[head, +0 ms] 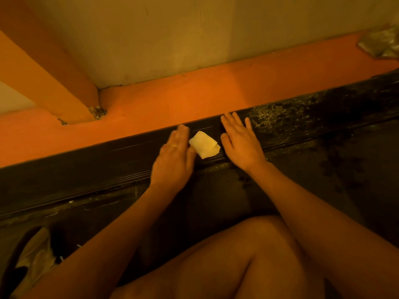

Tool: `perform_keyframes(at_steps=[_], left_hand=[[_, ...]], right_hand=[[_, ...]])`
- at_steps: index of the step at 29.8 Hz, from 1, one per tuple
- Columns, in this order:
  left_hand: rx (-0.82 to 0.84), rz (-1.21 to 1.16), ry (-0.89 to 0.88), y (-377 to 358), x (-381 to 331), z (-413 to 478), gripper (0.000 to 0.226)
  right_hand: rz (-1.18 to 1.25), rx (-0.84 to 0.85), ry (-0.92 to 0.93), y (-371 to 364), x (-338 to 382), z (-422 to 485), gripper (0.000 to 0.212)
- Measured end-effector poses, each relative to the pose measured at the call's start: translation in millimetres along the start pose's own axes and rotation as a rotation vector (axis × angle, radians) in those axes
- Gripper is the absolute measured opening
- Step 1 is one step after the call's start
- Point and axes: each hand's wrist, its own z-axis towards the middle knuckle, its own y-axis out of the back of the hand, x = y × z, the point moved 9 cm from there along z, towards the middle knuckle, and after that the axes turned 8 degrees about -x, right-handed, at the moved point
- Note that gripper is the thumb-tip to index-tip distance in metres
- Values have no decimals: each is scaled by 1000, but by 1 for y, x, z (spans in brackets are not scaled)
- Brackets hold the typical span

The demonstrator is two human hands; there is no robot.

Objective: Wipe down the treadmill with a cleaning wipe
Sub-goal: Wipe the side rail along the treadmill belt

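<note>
A folded wipe (204, 144) lies flat on the black side rail (103, 162) of the treadmill, between the person's two hands and held by neither. The left hand (175, 152) stands on its edge with straight, relaxed fingers; the wipe sits at its 3 o'clock, and the thumb seems to touch the wipe's near edge. The right hand (240, 143) rests palm down on the rail with fingers spread; the wipe is at its 9 o'clock, just beside the thumb. The rail's long axis runs from about 8 o'clock to 2 o'clock across the view. Pale dust (287, 111) speckles the rail at 2 o'clock from the right hand, so either hand could likely take the wipe, the left marginally closer.
</note>
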Motion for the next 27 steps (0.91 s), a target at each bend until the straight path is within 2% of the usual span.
perform_keyframes(at_steps=[2, 5, 7, 10, 16, 22, 27], left_hand=[[-65, 49, 124, 5, 30, 4, 59], [-63, 194, 66, -8, 40, 12, 58], [-70, 220, 66, -11, 41, 13, 58], [-89, 249, 59, -11, 40, 12, 58], [-46, 266, 58, -15, 40, 16, 60], [-11, 202, 156, -29, 15, 36, 64], [-53, 199, 109, -46, -19, 43, 61]], right_hand=[[51, 65, 135, -6, 32, -17, 57], [-28, 257, 295, -32, 68, -27, 62], [-121, 312, 294, -44, 70, -23, 66], [-194, 306, 274, -42, 63, -22, 70], [-160, 305, 162, -37, 42, -43, 73], [-150, 205, 29, -29, 28, 7, 67], [-117, 175, 22, -20, 11, -31, 64]])
